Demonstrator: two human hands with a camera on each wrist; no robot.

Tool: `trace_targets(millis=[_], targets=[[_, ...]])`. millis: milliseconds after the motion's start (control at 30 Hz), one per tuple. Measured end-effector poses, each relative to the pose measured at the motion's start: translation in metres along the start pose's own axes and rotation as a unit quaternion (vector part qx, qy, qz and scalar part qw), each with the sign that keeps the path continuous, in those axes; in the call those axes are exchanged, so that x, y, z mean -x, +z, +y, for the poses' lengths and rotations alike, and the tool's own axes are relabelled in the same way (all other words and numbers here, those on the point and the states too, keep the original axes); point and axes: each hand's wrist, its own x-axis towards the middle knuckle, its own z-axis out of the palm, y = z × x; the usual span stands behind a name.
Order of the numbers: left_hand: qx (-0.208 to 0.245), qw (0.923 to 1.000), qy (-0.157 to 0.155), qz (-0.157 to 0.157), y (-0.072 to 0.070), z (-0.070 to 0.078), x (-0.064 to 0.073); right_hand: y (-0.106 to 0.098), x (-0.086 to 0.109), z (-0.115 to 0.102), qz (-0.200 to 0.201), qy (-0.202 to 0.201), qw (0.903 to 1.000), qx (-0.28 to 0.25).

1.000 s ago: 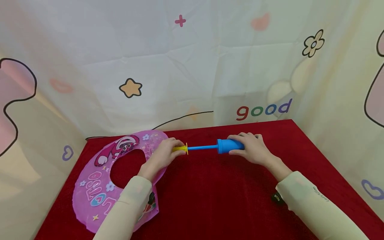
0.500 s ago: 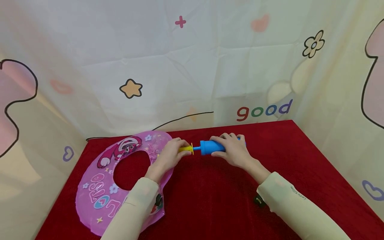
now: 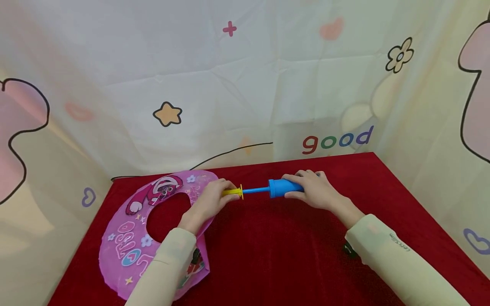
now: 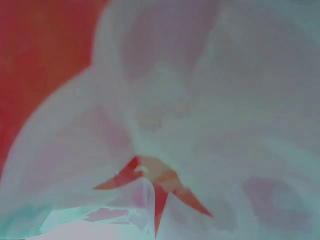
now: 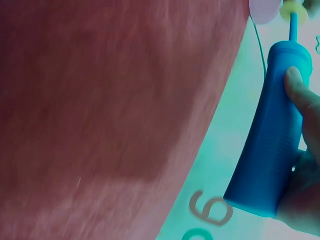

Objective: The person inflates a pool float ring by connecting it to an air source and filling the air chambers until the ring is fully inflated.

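A hand air pump with a blue barrel (image 3: 281,188) is held level over the red cloth between both hands. My left hand (image 3: 209,200) grips its yellow handle (image 3: 232,192), and my right hand (image 3: 317,189) is wrapped around the barrel. A length of blue rod (image 3: 256,190) shows between handle and barrel. In the right wrist view, the thumb (image 5: 299,92) lies along the blue barrel (image 5: 267,135). On the left lies a pink swim ring (image 3: 115,255) with printed flowers and a bear, partly covered by my left forearm. The left wrist view is hazy and mostly filled by pale, blurred shapes.
A red cloth (image 3: 268,263) covers the table. Printed curtains (image 3: 245,97) stand close behind it and on both sides. Small dark objects show beside each sleeve, one over the swim ring and one (image 3: 349,250) by the right cuff.
My right hand moved left, pushing the barrel over the rod, then drew back right so more rod shows again. The left hand and swim ring shifted only slightly.
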Motion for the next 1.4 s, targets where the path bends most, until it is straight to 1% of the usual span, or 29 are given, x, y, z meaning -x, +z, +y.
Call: trace_targets(millis=[133,233,300,367,467,600,733,833,967,1167,1300,1400], targets=[[0.005,0.9999,-0.012,-0.011,-0.007,-0.006,0.003,-0.011,0.01,0.013,-0.008,0.009,0.9998,-0.015],[0.007,0.9998,-0.013,-0.016,-0.011,-0.009,0.005,-0.016,0.015,0.02,-0.011,0.018,0.9996,-0.016],[0.009,0.9998,-0.013,-0.016,-0.013,-0.011,0.006,-0.017,0.016,0.023,-0.011,0.019,0.9997,-0.007],[0.009,0.9998,-0.011,-0.016,-0.014,-0.011,0.007,-0.015,0.015,0.022,-0.006,0.011,0.9999,0.008],[0.001,0.9998,-0.004,-0.017,-0.012,-0.01,0.005,-0.01,0.011,0.017,-0.002,-0.003,0.9994,0.034],[-0.01,0.9997,0.014,-0.02,-0.004,-0.005,0.002,-0.004,0.004,0.005,0.004,-0.01,0.9984,0.056],[-0.007,0.9996,0.024,-0.014,0.003,0.0,0.001,-0.002,-0.002,-0.008,0.005,-0.015,0.9979,0.063],[-0.005,0.9997,0.024,-0.004,0.005,0.005,-0.001,-0.001,-0.008,-0.018,0.006,-0.018,0.9972,0.072],[-0.018,0.9993,0.032,0.004,0.007,0.01,-0.005,0.005,-0.015,-0.031,0.002,-0.017,0.997,0.075],[-0.044,0.998,0.045,-0.002,0.013,0.013,-0.009,0.015,-0.023,-0.046,-0.009,-0.015,0.9977,0.066],[-0.047,0.9975,0.053,-0.004,0.012,0.012,-0.006,0.016,-0.023,-0.049,-0.014,-0.014,0.9982,0.056],[-0.045,0.9979,0.047,-0.009,0.008,0.008,-0.002,0.016,-0.02,-0.043,-0.019,-0.016,0.9988,0.043]])
